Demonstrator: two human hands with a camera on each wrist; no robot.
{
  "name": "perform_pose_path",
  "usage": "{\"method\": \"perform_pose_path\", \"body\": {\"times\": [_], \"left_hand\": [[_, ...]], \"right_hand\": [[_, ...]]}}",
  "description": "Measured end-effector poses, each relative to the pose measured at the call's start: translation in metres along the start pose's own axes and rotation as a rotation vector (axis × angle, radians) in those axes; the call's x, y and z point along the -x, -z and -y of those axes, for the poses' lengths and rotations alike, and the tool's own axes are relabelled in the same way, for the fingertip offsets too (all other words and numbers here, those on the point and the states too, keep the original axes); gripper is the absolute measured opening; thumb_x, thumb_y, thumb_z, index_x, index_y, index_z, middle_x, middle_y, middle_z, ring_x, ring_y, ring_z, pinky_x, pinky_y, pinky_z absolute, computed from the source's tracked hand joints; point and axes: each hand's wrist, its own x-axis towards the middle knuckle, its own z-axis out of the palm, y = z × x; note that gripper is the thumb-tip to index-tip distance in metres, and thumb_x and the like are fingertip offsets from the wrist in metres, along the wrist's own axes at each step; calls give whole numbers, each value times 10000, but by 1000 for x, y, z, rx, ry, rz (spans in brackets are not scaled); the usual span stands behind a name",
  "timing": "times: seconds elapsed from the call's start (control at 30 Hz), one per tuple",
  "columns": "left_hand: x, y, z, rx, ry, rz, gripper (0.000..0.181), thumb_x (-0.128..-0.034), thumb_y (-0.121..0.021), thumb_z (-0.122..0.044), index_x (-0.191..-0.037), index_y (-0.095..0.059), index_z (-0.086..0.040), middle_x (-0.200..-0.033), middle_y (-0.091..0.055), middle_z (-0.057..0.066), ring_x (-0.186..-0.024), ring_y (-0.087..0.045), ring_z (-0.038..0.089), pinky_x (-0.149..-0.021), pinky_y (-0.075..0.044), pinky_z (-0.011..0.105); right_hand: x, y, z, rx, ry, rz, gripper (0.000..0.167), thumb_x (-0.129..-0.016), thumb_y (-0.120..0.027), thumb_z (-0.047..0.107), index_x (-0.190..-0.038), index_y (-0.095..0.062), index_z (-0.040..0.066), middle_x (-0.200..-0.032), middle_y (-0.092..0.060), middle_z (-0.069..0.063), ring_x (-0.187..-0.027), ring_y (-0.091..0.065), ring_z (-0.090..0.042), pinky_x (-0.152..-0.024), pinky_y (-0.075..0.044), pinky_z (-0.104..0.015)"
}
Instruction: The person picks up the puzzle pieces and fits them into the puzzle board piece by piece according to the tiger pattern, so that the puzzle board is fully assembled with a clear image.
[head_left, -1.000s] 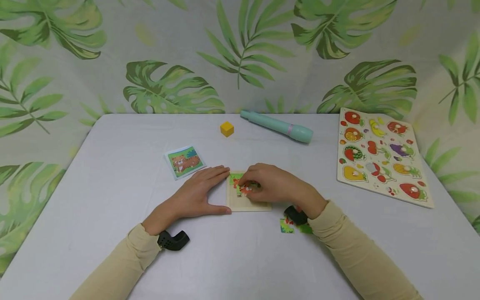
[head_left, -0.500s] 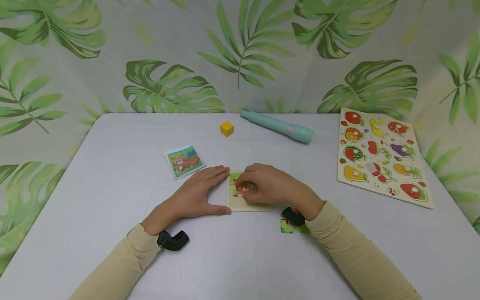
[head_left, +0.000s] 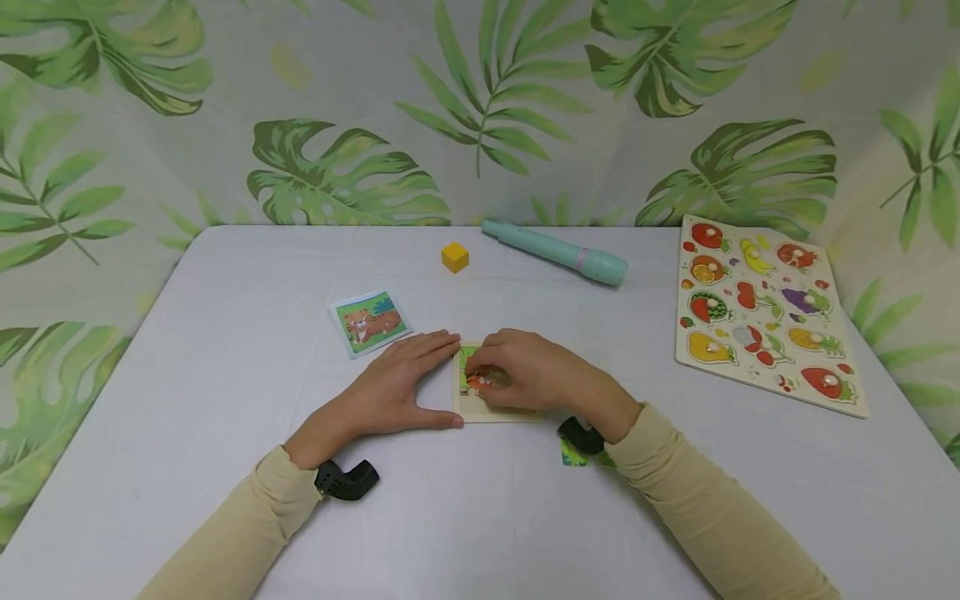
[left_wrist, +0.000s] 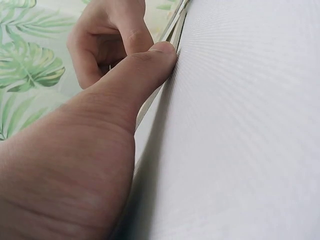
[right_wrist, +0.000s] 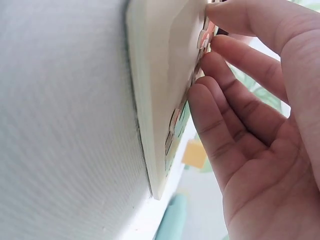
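Note:
A small square wooden puzzle tray point(head_left: 498, 415) lies on the white table, with green and orange jigsaw pieces at its back left. My left hand point(head_left: 397, 387) rests along the tray's left edge, fingers and thumb spread straight; the left wrist view shows the thumb point(left_wrist: 155, 57) against that edge. Over the tray, my right hand point(head_left: 528, 371) pinches an orange puzzle piece point(head_left: 477, 382) between thumb and fingers, down at the tray's surface. In the right wrist view the fingertips touch the row of pieces, and part of the tray floor point(right_wrist: 165, 65) is bare wood.
Loose green puzzle pieces point(head_left: 573, 453) lie partly hidden under my right wrist. A picture card of a tiger point(head_left: 371, 323) is beyond my left hand. Farther back are a yellow cube point(head_left: 454, 257) and a mint-green tube point(head_left: 558, 252). A fruit peg board point(head_left: 765, 321) lies at right.
My right hand has shifted slightly left and toward me over the tray, carrying the orange piece with it. The left hand has stayed still.

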Motion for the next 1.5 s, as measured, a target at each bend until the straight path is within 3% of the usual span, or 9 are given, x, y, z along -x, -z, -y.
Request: {"method": "perform_pose_path", "body": {"times": [1.5], "left_hand": [[0, -1, 1, 6, 11, 17, 1021, -810, -778, -664, -1585, -414, -109, -1653, -373, 7, -1550, -297, 234, -1258, -254, 507]], "right_hand": [[1, -1, 1, 48, 57, -30, 209, -960, -735, 180, -1147, -793, 107, -1127, -730, -25, -1080, -666, -198, -962, -559, -348]]}}
